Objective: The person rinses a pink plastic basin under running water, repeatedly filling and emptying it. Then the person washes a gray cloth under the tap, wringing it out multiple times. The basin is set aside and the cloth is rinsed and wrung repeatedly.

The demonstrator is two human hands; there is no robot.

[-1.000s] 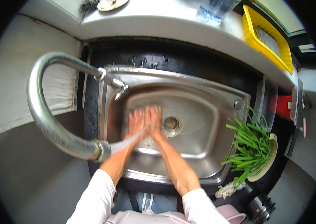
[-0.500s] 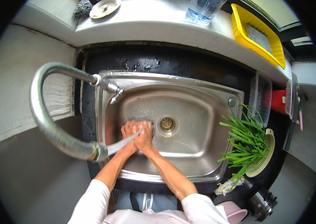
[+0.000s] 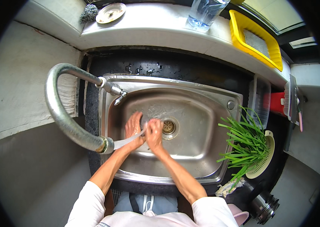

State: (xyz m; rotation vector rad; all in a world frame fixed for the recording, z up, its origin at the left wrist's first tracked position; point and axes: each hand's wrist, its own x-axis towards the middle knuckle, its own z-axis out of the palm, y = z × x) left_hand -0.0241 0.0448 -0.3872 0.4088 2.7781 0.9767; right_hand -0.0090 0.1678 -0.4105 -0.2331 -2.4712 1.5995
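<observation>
Around the right hand [image 3: 153, 133], the sink [image 3: 194, 126] is smooth, glossy metal; left of the left hand [image 3: 133, 126], the faucet [image 3: 53, 99] is duller, mottled metal. Well right of both, the colander [image 3: 270, 153] looks matt plastic.

A whitish water stream [image 3: 124, 143] is running slantwise from the curved metal faucet [image 3: 57, 108], which is arching at the left side of the steel sink [image 3: 190, 126]. Its blurred end is perhaps meeting the right hand [image 3: 153, 134]. The sink is lying beneath, its bottom shining wet.
</observation>
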